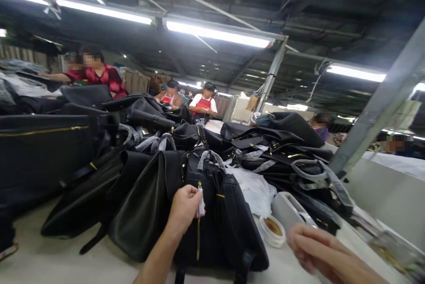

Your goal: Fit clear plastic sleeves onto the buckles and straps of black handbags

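Observation:
A black bag (239, 213) stands upright on the table in front of me, with a gold zipper running down its face. My left hand (186, 206) pinches the wrapped zipper pull (200, 202), which has a whitish covering, near the top of that zipper. To the right of the bag is my right hand (310, 244), blurred, so its fingers do not show clearly. Close beside it sits a small round tub (272, 231) with brown stuff inside. Another black bag (142, 213) leans against the left side of the first.
Black bags (279, 138) with plastic-wrapped handles are heaped across the table (99, 262). White plastic sheeting (254, 191) and a grey-white box-like object (292, 209) lie to the right. A metal post (378, 98) rises at right. Several people work beyond the heap.

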A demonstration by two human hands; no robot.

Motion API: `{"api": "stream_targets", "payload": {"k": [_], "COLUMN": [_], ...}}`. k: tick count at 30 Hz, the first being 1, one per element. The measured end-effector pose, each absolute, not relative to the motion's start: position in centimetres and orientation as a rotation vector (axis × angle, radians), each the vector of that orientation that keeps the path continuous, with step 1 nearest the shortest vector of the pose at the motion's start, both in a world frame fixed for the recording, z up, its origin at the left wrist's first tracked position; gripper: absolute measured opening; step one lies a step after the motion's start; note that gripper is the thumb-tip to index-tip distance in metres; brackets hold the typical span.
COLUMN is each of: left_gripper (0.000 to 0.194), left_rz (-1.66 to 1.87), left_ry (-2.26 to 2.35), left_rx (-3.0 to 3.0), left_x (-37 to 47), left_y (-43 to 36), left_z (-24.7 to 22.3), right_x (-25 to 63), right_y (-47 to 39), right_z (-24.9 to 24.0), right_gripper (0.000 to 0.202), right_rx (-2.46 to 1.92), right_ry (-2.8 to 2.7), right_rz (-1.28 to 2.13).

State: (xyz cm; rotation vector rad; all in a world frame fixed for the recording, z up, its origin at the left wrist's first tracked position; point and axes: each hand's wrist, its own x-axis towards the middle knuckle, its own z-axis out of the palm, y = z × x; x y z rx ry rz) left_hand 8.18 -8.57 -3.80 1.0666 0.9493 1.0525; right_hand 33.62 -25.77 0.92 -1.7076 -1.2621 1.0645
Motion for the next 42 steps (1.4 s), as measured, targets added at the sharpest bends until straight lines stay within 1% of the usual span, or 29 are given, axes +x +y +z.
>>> {"api": "stream_targets", "payload": {"k": [3, 5, 8, 10, 19, 22, 26, 29, 33, 35, 40, 42], "left_gripper": [0.014, 0.014, 0.016, 0.016, 0.014, 0.013, 0.017, 0.018, 0.018, 0.020, 0.036, 0.036], "left_rz": [1.052, 1.058, 1.061, 1.049, 1.006, 0.981, 0.968, 0.977, 0.995, 1.009, 1.047, 1.045], "left_ry": [0.964, 0.977, 0.994, 1.008, 1.112, 1.108, 1.043, 1.021, 1.017, 1.005, 0.955, 0.953], "left_rx": [1.089, 1.092, 1.076, 1.061, 1.090, 1.094, 1.047, 1.009, 1.051, 1.089, 1.087, 1.092], "left_x": [8.2, 8.4, 8.6, 8.8, 9.5, 9.3, 9.0, 9.1, 9.2, 9.2, 8.9, 8.8], "left_y": [-8.6, -8.6, -8.4, -8.2, -7.4, -7.4, -7.2, -7.0, -7.0, -7.2, -7.5, -7.5], "left_z": [-3.8, -3.8, -3.7, -3.6, -3.1, -3.1, -3.5, -3.7, -4.0, -4.2, -4.6, -4.5], "right_x": [26.0, 22.9, 21.4, 21.7, 22.7, 22.7, 22.9, 23.1, 23.2, 23.1, 22.7, 22.5], "right_y": [-19.4, -15.5, -11.3, -9.8, -8.6, -8.6, -8.4, -8.5, -8.7, -8.5, -7.5, -7.3], "right_z": [4.2, 4.9, 4.3, 3.8, 3.0, 2.9, 2.9, 2.7, 2.3, 1.9, 1.1, 0.9], "right_gripper": [0.033, 0.028, 0.016, 0.012, 0.011, 0.017, 0.026, 0.023, 0.014, 0.012, 0.016, 0.019], "right_rx": [-1.440, -1.360, -1.477, -1.531, -1.584, -1.514, -1.419, -1.462, -1.565, -1.621, -1.714, -1.743], "right_ry": [-1.436, -1.554, -1.633, -1.642, -1.606, -1.599, -1.652, -1.606, -1.582, -1.608, -1.631, -1.640], "right_rz": [1.246, 1.250, 1.177, 1.165, 1.174, 1.097, 1.059, 1.090, 1.266, 1.321, 1.314, 1.287]}}
